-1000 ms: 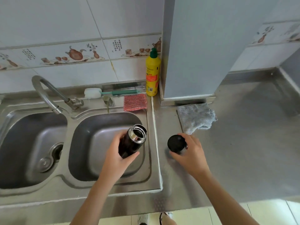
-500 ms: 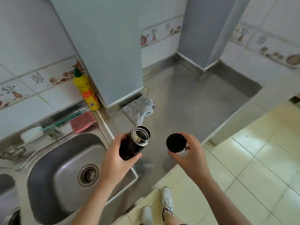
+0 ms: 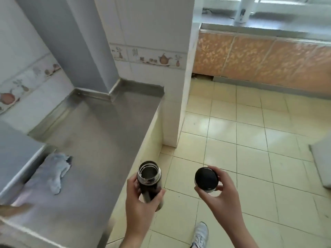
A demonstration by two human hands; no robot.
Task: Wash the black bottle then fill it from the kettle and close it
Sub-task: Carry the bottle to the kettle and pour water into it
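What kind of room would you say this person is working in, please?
Most likely a home kitchen: a stainless steel countertop, white wall tiles with a teapot-pattern border, and orange patterned cabinet fronts under a second counter.

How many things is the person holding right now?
2. The open black bottle is in the left hand, and its black cap is in the right hand. Nothing else shows in either hand.

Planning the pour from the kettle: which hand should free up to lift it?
The right hand. It holds only the loose cap, easy to set down, while the left hand grips the open black bottle upright, ready for filling.
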